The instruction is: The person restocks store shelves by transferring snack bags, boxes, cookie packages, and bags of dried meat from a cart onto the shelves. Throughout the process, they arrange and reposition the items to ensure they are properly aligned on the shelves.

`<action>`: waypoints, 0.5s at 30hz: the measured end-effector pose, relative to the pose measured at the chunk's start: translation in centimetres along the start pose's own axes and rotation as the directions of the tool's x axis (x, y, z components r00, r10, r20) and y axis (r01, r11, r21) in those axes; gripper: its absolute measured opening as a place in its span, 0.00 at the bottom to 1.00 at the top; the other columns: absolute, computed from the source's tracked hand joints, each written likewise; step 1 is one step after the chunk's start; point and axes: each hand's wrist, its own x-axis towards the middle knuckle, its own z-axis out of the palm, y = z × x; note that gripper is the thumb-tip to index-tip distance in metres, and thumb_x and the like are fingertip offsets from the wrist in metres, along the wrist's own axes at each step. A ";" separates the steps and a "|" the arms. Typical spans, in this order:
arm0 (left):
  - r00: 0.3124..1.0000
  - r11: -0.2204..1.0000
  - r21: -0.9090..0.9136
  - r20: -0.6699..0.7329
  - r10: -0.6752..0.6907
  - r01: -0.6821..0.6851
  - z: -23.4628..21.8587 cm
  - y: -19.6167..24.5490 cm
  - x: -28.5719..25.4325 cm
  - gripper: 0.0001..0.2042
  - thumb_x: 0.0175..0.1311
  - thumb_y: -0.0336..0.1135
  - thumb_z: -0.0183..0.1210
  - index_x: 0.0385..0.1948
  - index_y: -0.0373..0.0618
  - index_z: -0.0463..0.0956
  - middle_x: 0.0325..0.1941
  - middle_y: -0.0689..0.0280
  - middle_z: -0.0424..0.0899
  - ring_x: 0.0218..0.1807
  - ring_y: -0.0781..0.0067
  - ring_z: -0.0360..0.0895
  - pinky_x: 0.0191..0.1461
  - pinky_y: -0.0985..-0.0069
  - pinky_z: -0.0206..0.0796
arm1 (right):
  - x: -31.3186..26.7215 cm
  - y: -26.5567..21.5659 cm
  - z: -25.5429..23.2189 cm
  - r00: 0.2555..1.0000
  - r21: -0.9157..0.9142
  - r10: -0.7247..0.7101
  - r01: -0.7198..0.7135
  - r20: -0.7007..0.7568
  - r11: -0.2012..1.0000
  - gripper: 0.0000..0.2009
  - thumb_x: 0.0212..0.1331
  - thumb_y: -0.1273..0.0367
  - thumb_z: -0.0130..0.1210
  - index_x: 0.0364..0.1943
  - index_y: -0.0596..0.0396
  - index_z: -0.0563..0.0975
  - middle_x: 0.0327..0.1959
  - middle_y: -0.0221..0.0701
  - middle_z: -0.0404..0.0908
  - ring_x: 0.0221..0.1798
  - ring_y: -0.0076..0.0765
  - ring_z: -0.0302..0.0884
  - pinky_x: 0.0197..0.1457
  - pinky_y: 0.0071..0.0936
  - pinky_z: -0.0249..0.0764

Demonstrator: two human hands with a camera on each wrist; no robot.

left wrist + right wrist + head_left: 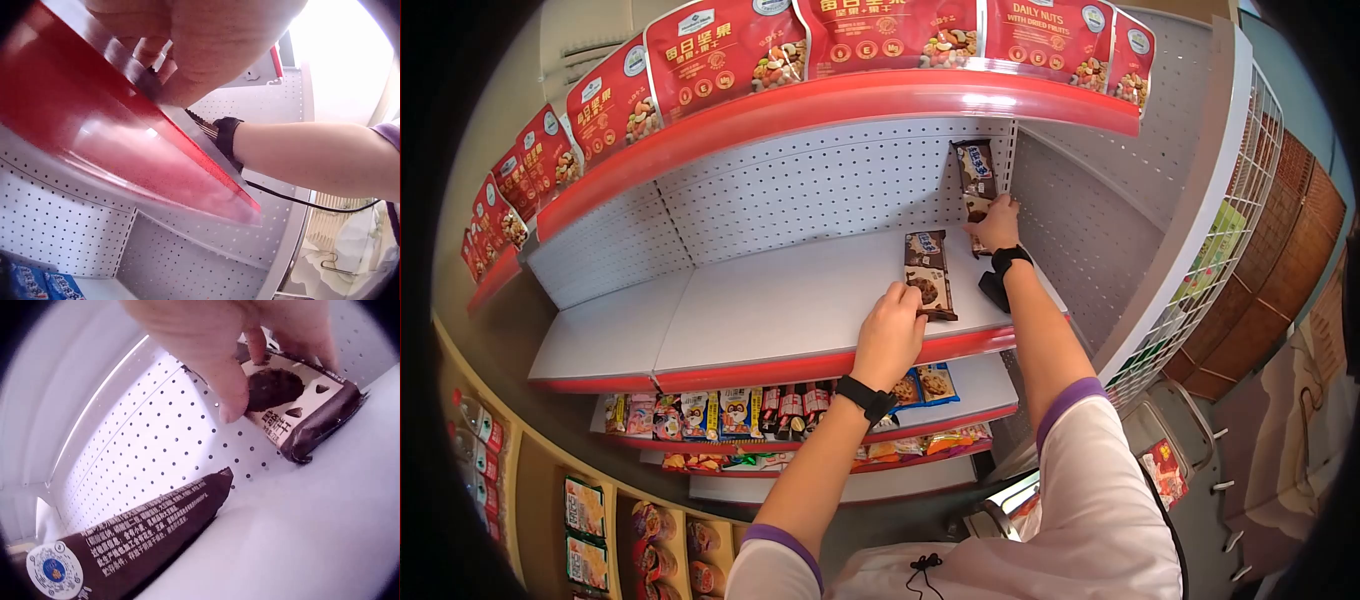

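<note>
My right hand [997, 224] grips a brown and cream cookie packet [976, 168] at the back right corner of the white shelf [800, 300]. The packet stands tilted against the perforated back panel. In the right wrist view its lower end [319, 422] sits close over the shelf, thumb and fingers on either side. A second cookie packet [926, 250] of the same kind lies to the left, its near end at the shelf's front edge. My left hand [890, 330] pinches that near end. In the left wrist view, the red shelf lip [94, 137] partly hides the left fingers.
Above hangs a shelf with a red lip [840, 105], carrying several red nut bags [720, 50]. Lower shelves hold snack packs [735, 412]. A side panel with white wire mesh [1225, 220] borders the right. Cup noodles [655, 560] stand in a rack at lower left.
</note>
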 end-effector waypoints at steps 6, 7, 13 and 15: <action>1.000 1.000 0.001 0.000 0.021 -0.021 0.3 -0.2 -0.2 0.08 0.53 0.26 0.57 0.32 0.38 0.68 0.38 0.57 0.71 0.41 0.52 0.73 0.45 0.61 0.69 | -0.5 -0.9 -2.7 0.995 0.009 -0.045 0.046 -0.084 0.999 0.30 0.39 0.64 0.71 0.44 0.60 0.67 0.50 0.48 0.67 0.48 0.55 0.74 0.49 0.39 0.74; 0.999 0.999 0.013 -0.011 0.036 -0.035 0.4 -0.1 -0.2 0.08 0.53 0.26 0.57 0.32 0.38 0.68 0.38 0.57 0.71 0.42 0.52 0.73 0.44 0.62 0.69 | -1.0 -2.3 -4.0 0.980 0.006 -0.065 0.068 -0.188 0.998 0.28 0.39 0.64 0.71 0.44 0.60 0.68 0.49 0.46 0.68 0.49 0.55 0.74 0.50 0.39 0.74; 0.993 0.992 0.079 -0.055 0.105 -0.100 0.8 0.1 -0.2 0.06 0.54 0.26 0.56 0.32 0.39 0.69 0.38 0.57 0.71 0.42 0.54 0.73 0.44 0.62 0.70 | -5.2 -6.6 -7.1 0.761 0.112 -0.023 -0.066 0.649 0.992 0.31 0.51 0.48 0.61 0.43 0.65 0.72 0.34 0.43 0.78 0.28 0.39 0.79 0.23 0.30 0.77; 0.988 0.987 0.103 -0.070 0.134 -0.127 1.0 0.1 -0.3 0.06 0.54 0.25 0.55 0.32 0.39 0.69 0.38 0.58 0.71 0.42 0.55 0.73 0.43 0.62 0.70 | -5.9 -6.9 -6.2 0.699 0.117 -0.063 -0.030 0.712 0.993 0.34 0.49 0.47 0.61 0.47 0.67 0.70 0.36 0.43 0.78 0.29 0.39 0.80 0.25 0.31 0.79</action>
